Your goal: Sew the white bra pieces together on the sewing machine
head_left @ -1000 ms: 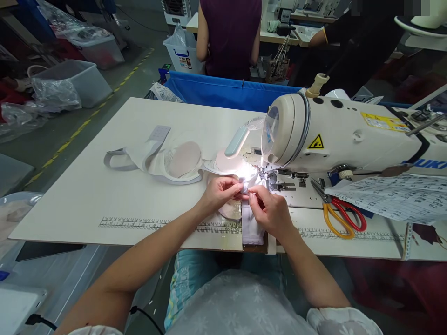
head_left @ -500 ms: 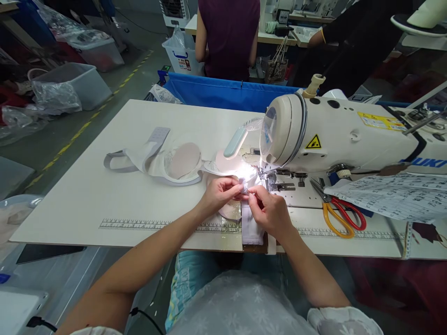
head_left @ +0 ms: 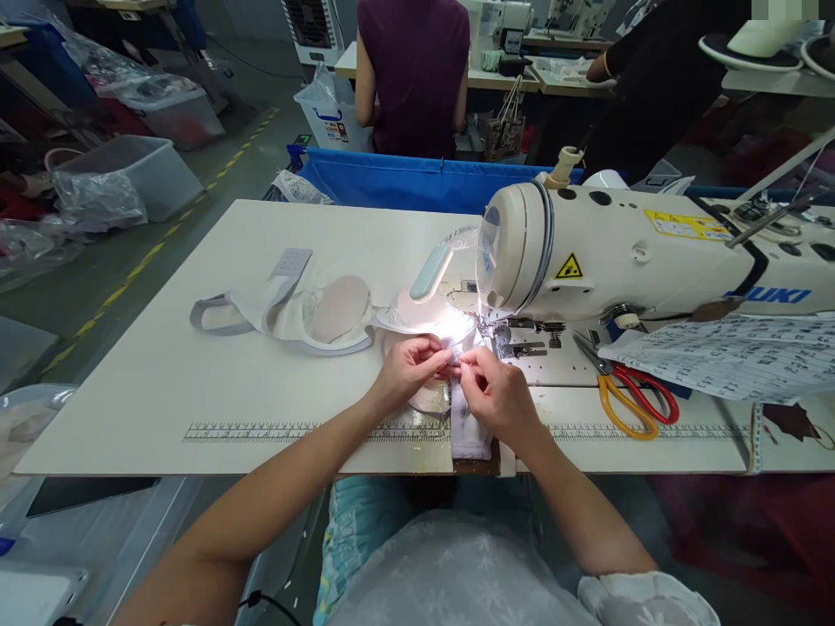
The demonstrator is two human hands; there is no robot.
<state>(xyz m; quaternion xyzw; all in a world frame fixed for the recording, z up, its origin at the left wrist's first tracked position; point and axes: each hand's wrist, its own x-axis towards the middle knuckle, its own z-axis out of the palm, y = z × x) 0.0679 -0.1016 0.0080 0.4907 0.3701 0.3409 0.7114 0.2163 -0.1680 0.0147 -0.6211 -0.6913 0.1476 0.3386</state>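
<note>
A pale bra lies across the white table, its strap and band to the left and its other end under the lit needle area of the sewing machine. My left hand pinches the bra's edge just in front of the needle. Close beside it, fingertips nearly touching, my right hand is closed on the same edge; the small piece between the fingers is partly hidden. A pale fabric band hangs below my hands to the table's front edge.
Scissors with orange and red handles lie right of my right hand, beside a printed sheet. A ruler strip runs along the table's front. Beyond the blue cloth bin a person in purple faces away.
The view has shifted slightly. Both hands stay pinched at the bra's edge in nearly the same place, and the bra lies as before.
</note>
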